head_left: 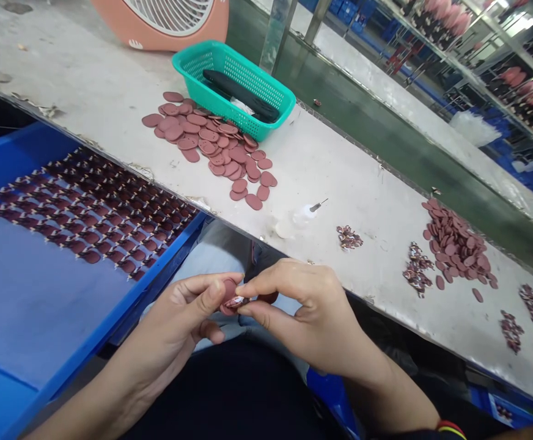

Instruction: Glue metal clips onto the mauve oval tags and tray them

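Observation:
My left hand (170, 324) and my right hand (303, 311) meet in front of the bench, and both pinch a maroon oval disc (228, 292). A small patterned piece (236, 302) lies against the disc between my fingertips, and my fingers hide part of both. A second maroon disc (267, 297) shows just behind my right hand. Loose maroon discs lie in a spread heap (206, 140) and a denser heap (454, 244) on the white bench (340, 183). Small patterned pieces lie in little piles (349, 237) to the right of my hands.
A blue tray (65, 244) at the left holds rows of maroon pieces. A teal plastic basket (234, 88) with dark items stands on the bench, near a small needle-tipped bottle (305, 215). A peach-coloured fan (165, 21) stands beyond the bench, with racks behind.

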Demonstrator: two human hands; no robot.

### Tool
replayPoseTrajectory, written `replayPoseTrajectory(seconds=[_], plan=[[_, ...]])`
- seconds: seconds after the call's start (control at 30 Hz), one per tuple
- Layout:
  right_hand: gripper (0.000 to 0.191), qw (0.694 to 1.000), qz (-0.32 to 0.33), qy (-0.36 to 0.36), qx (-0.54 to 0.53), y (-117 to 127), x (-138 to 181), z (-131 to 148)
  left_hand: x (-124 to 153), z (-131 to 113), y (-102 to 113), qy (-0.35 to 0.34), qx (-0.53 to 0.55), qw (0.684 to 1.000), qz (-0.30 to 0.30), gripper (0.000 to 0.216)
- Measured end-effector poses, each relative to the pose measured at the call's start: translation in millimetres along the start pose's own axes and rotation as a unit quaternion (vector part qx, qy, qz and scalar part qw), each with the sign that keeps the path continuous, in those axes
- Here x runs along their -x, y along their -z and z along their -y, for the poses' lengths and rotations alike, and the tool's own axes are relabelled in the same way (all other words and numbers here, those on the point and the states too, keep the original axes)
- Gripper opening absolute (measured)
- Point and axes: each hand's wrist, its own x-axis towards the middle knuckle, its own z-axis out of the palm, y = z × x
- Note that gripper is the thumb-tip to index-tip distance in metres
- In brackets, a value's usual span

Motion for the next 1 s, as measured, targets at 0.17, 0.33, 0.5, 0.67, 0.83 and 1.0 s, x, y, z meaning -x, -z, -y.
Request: replayPoseTrajectory(seconds=[0.17,0.33,0.5,0.67,0.83,1.0], plan=[[0.015,1.000,-0.001,0.024,0.016,-3,1,-2,-2,2,4,-0.001,0.011,1.000,0.002,0.035],[0.015,1.000,-0.003,0.020,0.016,-5,0,-6,-1,3,4,0.002,0.011,1.000,-0.007,0.037],[0.014,1.000,-0.005,0.026,0.014,-8,-2,-10,-1,3,3,0.001,0.020,1.000,-0.005,0.035],[0.013,0.999,-0.007,0.030,0.008,-11,-4,-12,-4,4,4,0.003,0.026,1.000,-0.003,0.034],[0.014,1.000,-0.001,0.025,-0.004,-12,-7,-13,-5,5,6,0.009,0.024,1.000,-0.005,0.034],[0.011,0.999,0.004,0.031,-0.010,-13,-10,-13,-3,5,9,0.001,0.021,1.000,-0.008,0.029]])
